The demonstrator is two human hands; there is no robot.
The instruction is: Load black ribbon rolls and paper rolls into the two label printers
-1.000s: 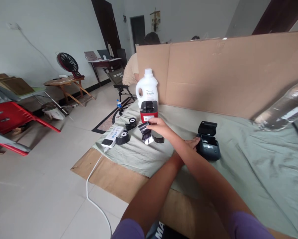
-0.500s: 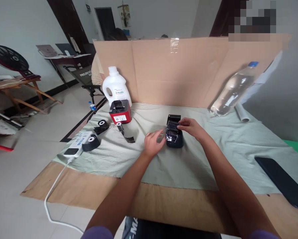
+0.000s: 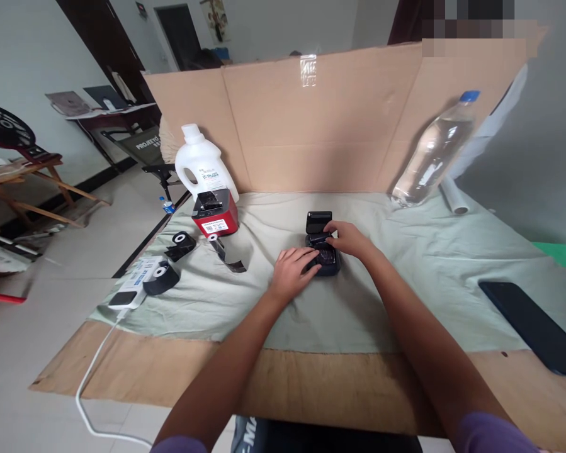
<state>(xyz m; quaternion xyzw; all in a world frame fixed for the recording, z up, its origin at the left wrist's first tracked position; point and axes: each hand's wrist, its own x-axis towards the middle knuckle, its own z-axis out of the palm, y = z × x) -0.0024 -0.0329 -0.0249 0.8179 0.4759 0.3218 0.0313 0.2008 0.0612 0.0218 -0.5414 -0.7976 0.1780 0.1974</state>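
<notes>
1. Since the view has swung right over the last second, the white power block (image 3: 136, 284) now sits nearer the left edge, 1 roll (image 3: 162, 279) of black film against it and 1 more just behind; these play no part at the hands.
2. In front of the white jug (image 3: 206, 165) stands the red box (image 3: 221, 217). The loose film strip (image 3: 225, 257) lies near its front on the cloth; 1 second ago the right hand was working there, and it has since left.
3. On the bench (image 3: 122, 362), the left hand (image 3: 292, 272) has moved in against the open black case: its fingers are stretched out with the thumb parted, touching the left side, with no firm hold visible.
4. Within that black case (image 3: 331, 271), below the raised lid (image 3: 319, 218), lies the black cartridge (image 3: 318, 238). It was above the case 0.5 seconds ago and now sits lower, so it looks partly or fully seated; which of the 2, I cannot tell.
5. The right hand (image 3: 351, 239) reaches in from the right, its fingers slightly parted at the cartridge's end and the lid's corner; whether they pinch or press is unclear.
6. Farther right, the bottle (image 3: 434, 151) and phone (image 3: 532, 327) rest apart, undisturbed.
</notes>
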